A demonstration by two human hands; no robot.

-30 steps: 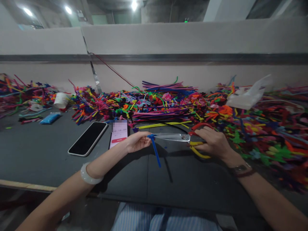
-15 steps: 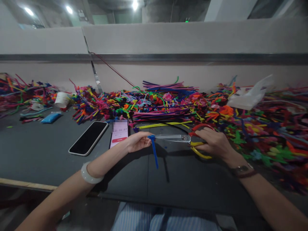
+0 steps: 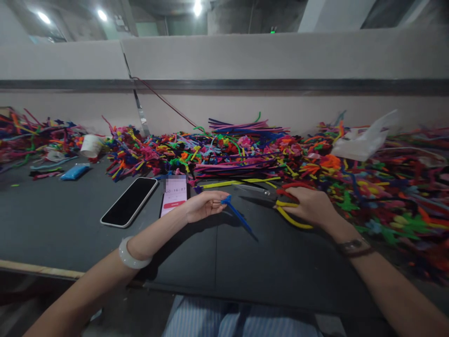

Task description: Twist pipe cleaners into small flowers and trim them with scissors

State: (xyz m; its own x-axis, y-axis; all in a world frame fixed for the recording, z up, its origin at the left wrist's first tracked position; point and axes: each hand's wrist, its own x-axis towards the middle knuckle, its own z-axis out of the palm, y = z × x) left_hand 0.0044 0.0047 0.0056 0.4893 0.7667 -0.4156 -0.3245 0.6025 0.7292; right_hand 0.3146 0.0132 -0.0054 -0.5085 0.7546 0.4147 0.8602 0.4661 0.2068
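My left hand (image 3: 206,206) pinches a blue pipe cleaner (image 3: 241,219) over the middle of the table. Its upper end is bunched at my fingertips, and a straight length slants down to the right. Fingers of my right hand (image 3: 310,206) are wrapped round the red and yellow handles of the scissors (image 3: 261,192). The blades are parted and point left, a little apart from the blue pipe cleaner. Part of the handles is hidden by my fingers.
A dark phone (image 3: 129,202) and a phone with a lit timer (image 3: 174,196) lie left of my hands. Behind stretches a heap of coloured pipe cleaners (image 3: 224,145). A white cup (image 3: 90,146), a blue packet (image 3: 75,172) and a clear plastic bag (image 3: 365,140) are around it.
The scissors have opened and their blades have drawn off the blue pipe cleaner. Its hanging length has swung out to the right, and my left fingers have turned slightly.
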